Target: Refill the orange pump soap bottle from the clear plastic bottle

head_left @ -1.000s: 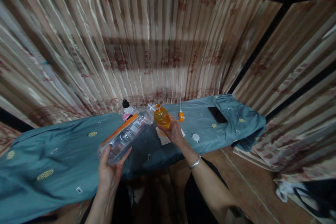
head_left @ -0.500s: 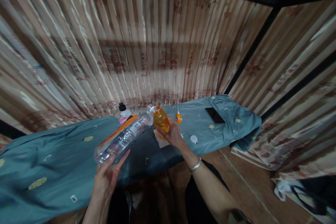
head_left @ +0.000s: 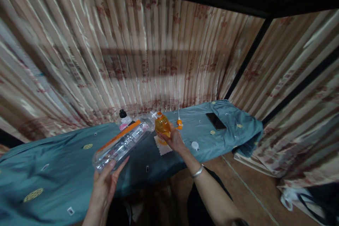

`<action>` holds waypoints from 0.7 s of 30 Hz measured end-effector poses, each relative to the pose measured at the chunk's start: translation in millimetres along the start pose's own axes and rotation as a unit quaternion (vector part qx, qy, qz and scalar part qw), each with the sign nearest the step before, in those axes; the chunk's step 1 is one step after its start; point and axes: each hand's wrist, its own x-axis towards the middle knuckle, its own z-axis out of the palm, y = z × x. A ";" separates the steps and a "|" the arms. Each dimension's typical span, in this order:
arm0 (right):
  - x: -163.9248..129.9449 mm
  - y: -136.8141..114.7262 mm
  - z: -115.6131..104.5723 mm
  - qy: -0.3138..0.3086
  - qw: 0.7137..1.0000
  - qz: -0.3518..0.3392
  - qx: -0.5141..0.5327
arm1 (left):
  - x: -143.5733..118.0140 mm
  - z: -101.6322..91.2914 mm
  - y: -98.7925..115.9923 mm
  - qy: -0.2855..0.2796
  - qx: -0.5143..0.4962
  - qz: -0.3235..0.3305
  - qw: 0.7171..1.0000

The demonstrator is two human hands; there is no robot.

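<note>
- A large clear plastic bottle [head_left: 122,142] is being held near its base by the left hand [head_left: 107,180], the fingers wrapped under and around it, and is being tilted so that its open mouth is brought against the neck of a small orange bottle [head_left: 162,126].
- The small orange bottle is being gripped around its lower body by the right hand [head_left: 173,140], fingers closed on it, and is being kept upright just above a white cloth [head_left: 162,148] lying on the table.
- The step in hand is judged to be a pour from the large bottle into the small one; whether liquid is being passed at this moment cannot be told, as the mouths are too small and blurred.
- The next move is judged to call for the two mouths being kept aligned and touching, with the large bottle being tipped slowly so that the narrow neck is not being overrun; the right hand's hold is being needed to keep the small bottle from tipping.
- The table is being covered by a teal patterned cloth [head_left: 63,159]; a white cap [head_left: 195,144] is lying near the right hand, a small orange cap [head_left: 179,123] just behind it.
- A black-capped bottle [head_left: 123,119] is standing behind the large one, and a dark phone [head_left: 216,121] is lying well apart to the right.
</note>
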 end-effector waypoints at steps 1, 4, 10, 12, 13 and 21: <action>0.4 0.8 0.5 0.002 1.000 -0.002 0.004 | 0.1 0.0 -0.3 -0.002 0.003 0.002 1.000; 1.1 3.0 1.2 -0.004 1.000 -0.004 0.020 | -0.5 2.3 -1.1 0.008 0.002 0.006 1.000; 1.5 6.1 0.8 -0.011 1.000 -0.003 0.023 | 2.0 0.0 -3.9 -0.005 0.006 0.027 1.000; 1.3 6.3 0.7 -0.010 1.000 -0.003 0.029 | 3.8 -3.2 -5.3 -0.013 0.011 0.030 0.999; 1.2 6.3 0.7 -0.011 0.999 -0.003 0.031 | 4.2 -4.1 -5.9 -0.013 0.011 0.030 0.999; 1.2 5.5 -0.7 -0.027 0.998 0.010 0.056 | 0.9 2.0 -5.4 0.002 0.021 0.046 0.999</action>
